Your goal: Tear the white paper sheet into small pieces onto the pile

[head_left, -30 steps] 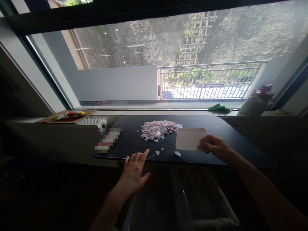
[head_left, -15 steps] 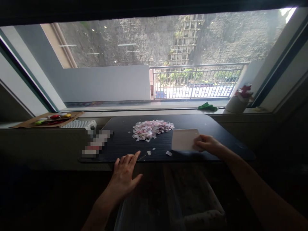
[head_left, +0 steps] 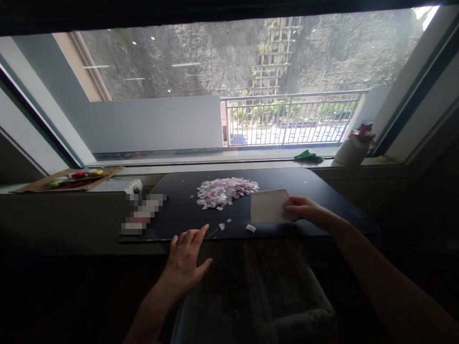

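My right hand [head_left: 303, 211] grips the right edge of a flat white rectangular card [head_left: 268, 206], held up on edge over the table [head_left: 186, 217]. To the left of the card lies a heap of small white and pinkish paper scraps [head_left: 224, 192]; I cannot tell whether the card touches it. Several loose scraps, one near the front being the largest scrap [head_left: 251, 228], lie below the heap. At the table's front edge my left hand [head_left: 188, 255] rests with spread fingers, holding nothing, its index fingertip close to the loose scraps.
A pixelated item [head_left: 143, 217] lies on the table's left end. On the sill are a green cloth [head_left: 308, 156] and a pale vase-like container [head_left: 351, 150]. Brown paper with colourful items [head_left: 79, 177] lies left. Below the table, a clear plastic bin [head_left: 265, 296] stands in shadow.
My right hand has moved the card slightly left, closer to the heap. My left hand and the paper scraps stay put, while the whole view shifts a little.
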Tool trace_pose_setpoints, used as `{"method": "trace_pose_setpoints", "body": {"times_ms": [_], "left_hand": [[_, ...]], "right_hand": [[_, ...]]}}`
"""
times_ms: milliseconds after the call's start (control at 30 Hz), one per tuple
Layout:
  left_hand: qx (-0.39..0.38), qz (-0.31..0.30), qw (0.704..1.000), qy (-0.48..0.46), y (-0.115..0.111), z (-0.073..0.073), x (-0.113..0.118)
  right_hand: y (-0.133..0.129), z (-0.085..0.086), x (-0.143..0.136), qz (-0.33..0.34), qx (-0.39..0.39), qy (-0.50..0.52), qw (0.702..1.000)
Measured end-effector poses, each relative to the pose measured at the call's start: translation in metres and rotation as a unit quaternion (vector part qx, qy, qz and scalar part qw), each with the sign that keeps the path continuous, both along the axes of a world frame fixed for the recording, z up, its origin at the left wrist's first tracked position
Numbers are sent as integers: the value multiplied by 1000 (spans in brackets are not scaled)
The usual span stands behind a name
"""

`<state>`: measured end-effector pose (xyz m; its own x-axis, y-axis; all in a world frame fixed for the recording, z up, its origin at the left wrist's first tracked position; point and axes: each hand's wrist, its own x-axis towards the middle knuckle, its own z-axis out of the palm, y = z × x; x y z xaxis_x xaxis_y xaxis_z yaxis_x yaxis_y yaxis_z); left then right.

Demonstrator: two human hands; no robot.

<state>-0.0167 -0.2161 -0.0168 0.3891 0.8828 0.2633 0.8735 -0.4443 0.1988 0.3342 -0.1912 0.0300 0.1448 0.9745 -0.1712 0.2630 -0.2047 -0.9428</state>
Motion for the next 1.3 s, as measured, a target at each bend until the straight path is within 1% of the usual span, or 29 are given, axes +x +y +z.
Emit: {"method": "trace_pose_setpoints", "body": {"times_ms": [67,133,200,233,333,433,500,600,700,767,833,1000,1067,1133,1233,1300], "left_hand": [[8,-1,1000,-3,0,0,0],[6,-3,1000,-4,0,-1,-1],[-1,-6,1000,-3,0,-1,-2],[-2,-9,1000,-3,1,-2,-2],[14,-16,1000,0,2,-3,-3],[18,-13,1000,6,3,-4,-3],[13,-11,1000,10,3,-4,-3],[15,-8,1000,12,4,-4,-4],[25,-10,1000,10,4,-4,-4],[30,-12,999,9,4,-4,-5],[31,-13,999,8,5,-5,-5],[20,-16,1000,1,5,-6,-6],[20,-14,1000,0,4,-6,-5],[20,-10,1000,3,2,-4,-3],[-2,-1,1000,9,-2,2,0],[-29,6,1000,7,-4,6,3]], "right_hand": [[2,0,-4,1,47,-8,999],[2,1,-9,25,75,-27,996],[-1,3,-12,42,75,-63,994],[-5,5,-10,40,69,-83,993],[-18,13,7,20,40,-114,992],[-28,19,28,12,42,-94,995],[-28,18,37,0,48,-69,996],[-21,9,39,-8,18,-45,999],[-16,0,39,4,-13,-26,1000],[-18,-2,40,16,-19,-18,1000],[-24,1,44,30,-21,-14,999],[-43,12,52,56,-31,-3,998],[-45,13,49,48,-19,5,999],[-40,8,38,20,19,14,1000],[-21,-6,6,-7,92,33,995],[-7,-16,-20,7,132,35,991]]}}
